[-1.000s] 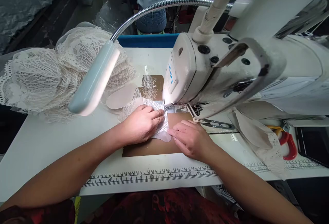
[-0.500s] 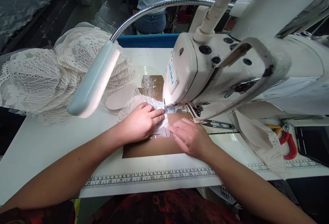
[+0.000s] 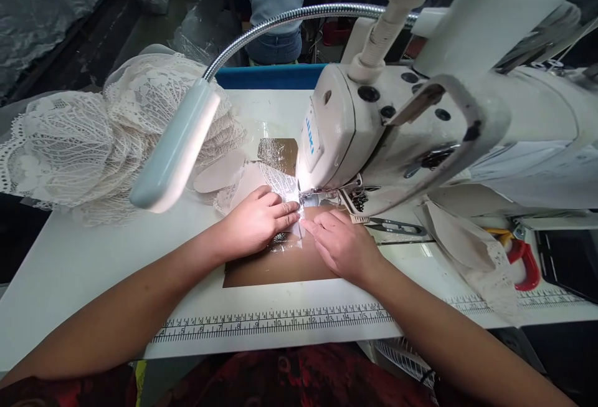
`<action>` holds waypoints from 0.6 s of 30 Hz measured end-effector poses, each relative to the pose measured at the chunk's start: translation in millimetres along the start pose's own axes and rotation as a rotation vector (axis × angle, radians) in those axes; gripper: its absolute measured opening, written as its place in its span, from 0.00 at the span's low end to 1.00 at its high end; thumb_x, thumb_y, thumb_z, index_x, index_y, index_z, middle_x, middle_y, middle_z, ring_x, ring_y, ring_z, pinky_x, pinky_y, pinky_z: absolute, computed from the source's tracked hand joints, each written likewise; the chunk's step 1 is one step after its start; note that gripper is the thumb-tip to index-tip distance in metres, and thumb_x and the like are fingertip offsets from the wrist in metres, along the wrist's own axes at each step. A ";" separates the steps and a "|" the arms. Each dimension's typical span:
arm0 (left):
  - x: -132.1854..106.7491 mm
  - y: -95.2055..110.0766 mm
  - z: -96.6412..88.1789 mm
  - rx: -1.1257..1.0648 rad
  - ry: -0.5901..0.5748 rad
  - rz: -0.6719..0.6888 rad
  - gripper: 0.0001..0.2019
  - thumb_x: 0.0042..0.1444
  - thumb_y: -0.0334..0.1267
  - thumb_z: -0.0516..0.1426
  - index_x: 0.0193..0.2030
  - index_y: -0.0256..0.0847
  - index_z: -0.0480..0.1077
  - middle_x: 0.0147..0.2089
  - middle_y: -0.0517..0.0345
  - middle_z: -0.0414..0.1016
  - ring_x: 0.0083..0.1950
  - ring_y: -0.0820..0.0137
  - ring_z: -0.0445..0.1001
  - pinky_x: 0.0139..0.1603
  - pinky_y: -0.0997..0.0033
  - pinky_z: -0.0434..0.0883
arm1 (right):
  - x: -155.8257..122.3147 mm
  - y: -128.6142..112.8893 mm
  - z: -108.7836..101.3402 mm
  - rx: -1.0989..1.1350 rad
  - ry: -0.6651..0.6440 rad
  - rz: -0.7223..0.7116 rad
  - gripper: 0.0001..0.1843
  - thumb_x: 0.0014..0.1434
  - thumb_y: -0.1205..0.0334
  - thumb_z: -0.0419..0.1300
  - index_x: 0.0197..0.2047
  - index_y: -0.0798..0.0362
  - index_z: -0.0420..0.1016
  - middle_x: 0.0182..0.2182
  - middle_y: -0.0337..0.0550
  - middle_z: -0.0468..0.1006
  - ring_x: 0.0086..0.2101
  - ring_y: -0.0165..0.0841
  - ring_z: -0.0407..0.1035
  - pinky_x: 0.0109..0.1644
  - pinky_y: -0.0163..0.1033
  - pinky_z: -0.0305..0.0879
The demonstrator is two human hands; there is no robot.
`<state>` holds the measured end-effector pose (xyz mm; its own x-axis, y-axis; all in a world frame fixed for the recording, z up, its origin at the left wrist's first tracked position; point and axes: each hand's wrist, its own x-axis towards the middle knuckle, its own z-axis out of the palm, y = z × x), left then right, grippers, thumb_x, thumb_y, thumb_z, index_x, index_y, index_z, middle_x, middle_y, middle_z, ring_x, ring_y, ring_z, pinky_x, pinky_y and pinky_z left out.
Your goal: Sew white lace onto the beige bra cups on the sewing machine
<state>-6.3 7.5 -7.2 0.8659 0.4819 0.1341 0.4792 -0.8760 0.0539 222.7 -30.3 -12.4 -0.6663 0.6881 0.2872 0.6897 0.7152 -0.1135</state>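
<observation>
while left hand (image 3: 255,223) and right hand (image 3: 343,245) press flat, open, the lace piece (image 3: 293,230) lies under their fingertips (image 3: 289,209).

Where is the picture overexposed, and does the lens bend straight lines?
Head view: the lace piece at the needle is washed out white, just ahead of the left hand and right hand. Head view: the brown sheet behind it shows streaky glare. Head view: the printed ruler looks bowed, a wide-angle distortion.
</observation>
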 end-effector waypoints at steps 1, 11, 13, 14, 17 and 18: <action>-0.1 -0.4 0.8 -0.004 0.007 -0.003 0.19 0.62 0.30 0.50 0.59 0.39 0.67 0.61 0.52 0.69 0.48 0.62 0.67 0.52 0.58 0.63 | 0.0 0.0 0.1 -0.003 -0.006 0.003 0.17 0.60 0.71 0.49 0.48 0.58 0.75 0.32 0.46 0.76 0.34 0.35 0.62 0.34 0.38 0.57; 5.3 -12.6 4.6 0.007 0.077 -0.066 0.18 0.62 0.30 0.50 0.57 0.38 0.69 0.58 0.51 0.72 0.47 0.61 0.67 0.50 0.57 0.65 | 5.2 3.7 9.8 -0.090 -0.035 0.113 0.22 0.59 0.72 0.50 0.54 0.55 0.73 0.28 0.45 0.75 0.34 0.36 0.65 0.35 0.38 0.58; 6.4 -14.3 4.9 0.002 0.096 -0.094 0.17 0.61 0.30 0.50 0.56 0.37 0.70 0.55 0.50 0.74 0.46 0.61 0.68 0.49 0.58 0.65 | 4.9 4.5 11.8 -0.084 -0.030 0.121 0.22 0.58 0.72 0.51 0.55 0.54 0.73 0.28 0.44 0.75 0.34 0.36 0.65 0.36 0.38 0.60; 6.8 -14.9 5.3 -0.006 0.105 -0.111 0.17 0.60 0.30 0.51 0.55 0.37 0.71 0.53 0.49 0.75 0.45 0.61 0.68 0.48 0.58 0.66 | 4.5 4.7 12.6 -0.075 -0.029 0.121 0.23 0.58 0.72 0.51 0.55 0.53 0.73 0.28 0.44 0.75 0.34 0.36 0.65 0.37 0.38 0.60; 6.8 -15.7 6.4 -0.044 0.121 -0.157 0.19 0.60 0.29 0.51 0.57 0.38 0.69 0.52 0.47 0.75 0.45 0.62 0.68 0.47 0.58 0.66 | 3.3 4.9 13.8 -0.038 -0.027 0.111 0.23 0.59 0.72 0.50 0.56 0.53 0.72 0.28 0.44 0.75 0.35 0.36 0.66 0.39 0.39 0.62; 6.3 -15.8 6.5 -0.056 0.132 -0.173 0.19 0.60 0.29 0.51 0.57 0.38 0.69 0.52 0.47 0.74 0.45 0.62 0.68 0.47 0.58 0.66 | 2.9 4.9 13.1 -0.024 -0.023 0.109 0.23 0.59 0.71 0.50 0.56 0.53 0.72 0.29 0.44 0.76 0.35 0.36 0.66 0.39 0.38 0.63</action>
<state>-7.5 24.4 -13.6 0.7433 0.6220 0.2461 0.6072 -0.7818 0.1417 220.5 -23.2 -24.6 -0.5934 0.7644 0.2522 0.7647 0.6332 -0.1197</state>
